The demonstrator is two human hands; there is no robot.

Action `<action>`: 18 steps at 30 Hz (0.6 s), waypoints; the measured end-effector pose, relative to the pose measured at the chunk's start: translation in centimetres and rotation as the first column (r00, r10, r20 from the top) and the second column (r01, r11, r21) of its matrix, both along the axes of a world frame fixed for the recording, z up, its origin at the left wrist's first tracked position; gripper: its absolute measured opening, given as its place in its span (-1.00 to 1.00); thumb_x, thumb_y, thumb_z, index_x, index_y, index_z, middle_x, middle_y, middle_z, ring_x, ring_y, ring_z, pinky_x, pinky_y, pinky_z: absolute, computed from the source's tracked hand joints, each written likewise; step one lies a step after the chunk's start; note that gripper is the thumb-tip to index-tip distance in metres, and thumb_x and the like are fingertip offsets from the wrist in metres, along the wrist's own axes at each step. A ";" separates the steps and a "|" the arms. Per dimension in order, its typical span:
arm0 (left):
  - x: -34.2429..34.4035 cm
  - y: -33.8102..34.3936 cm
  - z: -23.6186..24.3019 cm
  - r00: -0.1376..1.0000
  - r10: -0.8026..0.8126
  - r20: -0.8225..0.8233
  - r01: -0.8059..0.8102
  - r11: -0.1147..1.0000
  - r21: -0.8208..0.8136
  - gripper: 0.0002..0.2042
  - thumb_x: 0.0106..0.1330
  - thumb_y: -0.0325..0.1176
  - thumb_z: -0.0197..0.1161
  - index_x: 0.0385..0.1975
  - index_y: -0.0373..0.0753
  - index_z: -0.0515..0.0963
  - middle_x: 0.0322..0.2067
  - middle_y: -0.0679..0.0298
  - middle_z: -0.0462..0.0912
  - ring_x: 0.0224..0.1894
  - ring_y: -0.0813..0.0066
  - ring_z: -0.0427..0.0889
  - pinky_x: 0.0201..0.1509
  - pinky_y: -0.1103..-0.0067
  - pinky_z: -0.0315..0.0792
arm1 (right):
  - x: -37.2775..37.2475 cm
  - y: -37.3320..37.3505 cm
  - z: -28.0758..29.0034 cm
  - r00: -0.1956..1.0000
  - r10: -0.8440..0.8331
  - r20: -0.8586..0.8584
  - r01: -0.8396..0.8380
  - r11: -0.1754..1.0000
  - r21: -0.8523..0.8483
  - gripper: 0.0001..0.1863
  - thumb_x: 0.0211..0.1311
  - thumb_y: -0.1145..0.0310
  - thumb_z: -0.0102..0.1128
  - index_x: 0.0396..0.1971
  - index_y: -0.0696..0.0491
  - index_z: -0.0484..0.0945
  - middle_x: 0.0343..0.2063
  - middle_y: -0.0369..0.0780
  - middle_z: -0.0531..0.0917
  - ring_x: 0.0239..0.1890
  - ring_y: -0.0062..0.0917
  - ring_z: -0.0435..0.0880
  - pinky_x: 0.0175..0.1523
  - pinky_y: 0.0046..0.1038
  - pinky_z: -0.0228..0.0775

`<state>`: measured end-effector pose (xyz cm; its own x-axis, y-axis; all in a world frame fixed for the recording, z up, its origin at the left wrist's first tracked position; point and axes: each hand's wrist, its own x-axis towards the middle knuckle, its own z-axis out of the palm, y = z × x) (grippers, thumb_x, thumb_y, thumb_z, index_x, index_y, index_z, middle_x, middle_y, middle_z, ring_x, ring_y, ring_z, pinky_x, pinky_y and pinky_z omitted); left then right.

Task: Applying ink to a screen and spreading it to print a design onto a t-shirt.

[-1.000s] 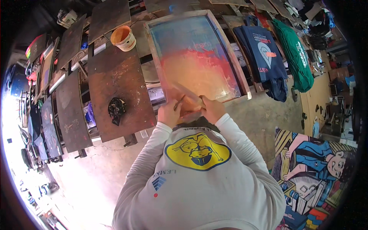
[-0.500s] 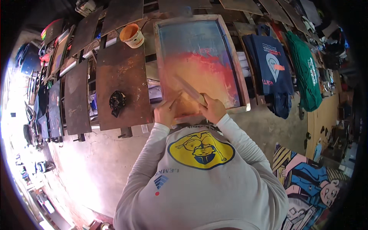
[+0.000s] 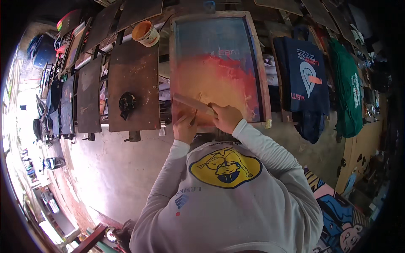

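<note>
A wooden-framed printing screen (image 3: 259, 63) lies before me, its mesh blue-grey at the far end and smeared red and orange-yellow nearer me. Over its near part, my right hand (image 3: 228, 119) is closed round one end of a squeegee (image 3: 192, 103), a long flat pale bar slanting up to the left. My left hand (image 3: 184, 129) is closed at the screen's near left corner, just below the squeegee. From its fingers sticks a thin dark tool (image 3: 193, 119), whose kind I cannot make out. The fingertips are partly hidden.
Left of the screen, a brown board (image 3: 137, 76) bears a paint-stained white bucket (image 3: 146, 33) and a crumpled black plastic bundle (image 3: 127, 105). To the right hang dark blue printed bags (image 3: 301, 71) and green ones (image 3: 346, 88). More boards (image 3: 89, 95) stand further left.
The squeegee's free end has swung left and down, so it lies flatter, nearer my left hand. My right hand has shifted slightly left. The whole view has turned a little.
</note>
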<state>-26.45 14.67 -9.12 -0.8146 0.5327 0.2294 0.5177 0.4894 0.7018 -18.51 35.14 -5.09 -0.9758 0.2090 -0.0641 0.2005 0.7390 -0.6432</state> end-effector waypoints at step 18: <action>-3.1 -1.2 3.3 0.977 0.163 0.138 -0.156 0.986 -0.061 -0.78 0.25 -0.28 0.35 -0.15 -0.15 0.74 -0.40 -0.07 0.68 -0.29 -0.01 0.73 -0.21 0.35 0.59 | -0.7 0.1 -1.0 0.991 -0.015 0.135 0.004 0.997 0.080 -0.55 0.14 0.26 0.20 0.09 -0.14 0.55 -0.32 -0.03 0.72 -0.30 -0.03 0.72 -0.11 -0.02 0.59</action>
<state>-29.51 13.46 -5.81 -0.9122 0.4014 0.0820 0.3274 0.5939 0.7349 -19.21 35.26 -6.06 -0.9571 0.2283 -0.1783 0.2893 0.7841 -0.5491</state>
